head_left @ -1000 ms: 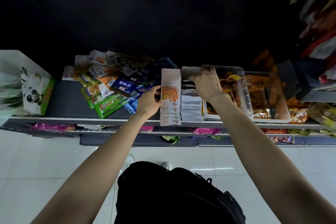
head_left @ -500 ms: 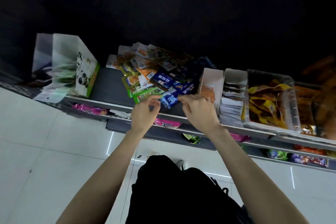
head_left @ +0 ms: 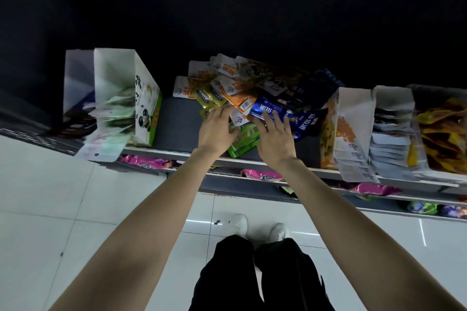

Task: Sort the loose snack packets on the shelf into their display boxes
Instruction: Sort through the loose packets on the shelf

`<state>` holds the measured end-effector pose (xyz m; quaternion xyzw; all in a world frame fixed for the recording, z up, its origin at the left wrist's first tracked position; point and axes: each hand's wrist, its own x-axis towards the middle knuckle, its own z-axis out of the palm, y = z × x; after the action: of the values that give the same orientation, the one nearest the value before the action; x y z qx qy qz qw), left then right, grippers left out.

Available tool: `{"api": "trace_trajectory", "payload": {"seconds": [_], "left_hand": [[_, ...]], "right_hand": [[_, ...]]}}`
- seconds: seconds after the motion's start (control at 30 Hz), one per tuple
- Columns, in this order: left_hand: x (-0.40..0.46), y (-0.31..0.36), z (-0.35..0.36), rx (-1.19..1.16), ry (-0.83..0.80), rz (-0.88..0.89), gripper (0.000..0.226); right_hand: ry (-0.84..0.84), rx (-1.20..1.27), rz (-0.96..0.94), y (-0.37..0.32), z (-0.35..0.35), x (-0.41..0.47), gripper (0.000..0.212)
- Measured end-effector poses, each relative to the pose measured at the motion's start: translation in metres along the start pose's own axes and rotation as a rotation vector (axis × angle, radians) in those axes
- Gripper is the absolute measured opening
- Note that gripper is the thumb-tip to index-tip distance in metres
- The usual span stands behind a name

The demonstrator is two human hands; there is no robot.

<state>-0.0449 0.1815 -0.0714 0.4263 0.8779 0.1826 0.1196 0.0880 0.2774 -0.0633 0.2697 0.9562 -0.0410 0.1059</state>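
Both hands lie spread and flat on the packets: the left hand (head_left: 216, 127) on green ones, the right hand (head_left: 274, 134) on blue. The pile (head_left: 252, 93) reaches the shelf's (head_left: 177, 118) front edge; a careless sweep could push packets off.

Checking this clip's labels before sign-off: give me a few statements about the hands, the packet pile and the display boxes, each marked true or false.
1. Both hands are on the loose packet pile. True.
2. The right hand touches a blue packet. True.
3. The panda box stands to the right of the pile. False: it stands to the left.
4. The left hand holds a packet above the shelf. False: it rests flat on the pile.
5. The orange-printed box stands right of the pile. True.
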Motion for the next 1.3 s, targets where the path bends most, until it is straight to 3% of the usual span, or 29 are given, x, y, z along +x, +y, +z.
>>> {"api": "trace_trajectory", "payload": {"seconds": [0.2, 0.47, 0.6, 0.73, 0.83, 0.9, 0.97, 1.1, 1.3], "left_hand": [[0.027, 0.003, 0.006, 0.167, -0.135, 0.159, 0.075], [0.012, 0.007, -0.002, 0.567, -0.203, 0.385, 0.042], [-0.002, 0.001, -0.017, 0.581, -0.225, 0.493, 0.038], [-0.013, -0.014, -0.018, 0.326, -0.155, 0.373, 0.048], [-0.004, -0.013, -0.012, 0.162, -0.13, 0.143, 0.063], [0.001, -0.014, -0.006, 0.16, -0.235, 0.068, 0.074], [0.003, -0.016, -0.002, 0.26, -0.327, 0.087, 0.081], [-0.002, -0.025, -0.013, 0.488, -0.334, 0.245, 0.086], [-0.016, -0.045, -0.02, 0.385, -0.393, 0.278, 0.072]], "right_hand": [[-0.033, 0.015, 0.055, 0.008, 0.013, -0.007, 0.064], [-0.035, 0.016, 0.136, 0.011, 0.008, -0.01, 0.058], [-0.019, 0.015, 0.165, 0.012, 0.004, -0.015, 0.056], [0.228, 0.065, 0.083, 0.002, 0.0, -0.013, 0.048], [0.072, 0.034, -0.073, -0.009, -0.003, -0.01, 0.052], [-0.004, -0.009, -0.092, -0.013, 0.0, -0.01, 0.055], [-0.03, -0.035, -0.079, -0.015, 0.002, -0.009, 0.056], [-0.024, -0.047, -0.069, -0.014, -0.005, -0.007, 0.052], [-0.077, -0.062, -0.052, -0.017, -0.007, -0.008, 0.051]]}}
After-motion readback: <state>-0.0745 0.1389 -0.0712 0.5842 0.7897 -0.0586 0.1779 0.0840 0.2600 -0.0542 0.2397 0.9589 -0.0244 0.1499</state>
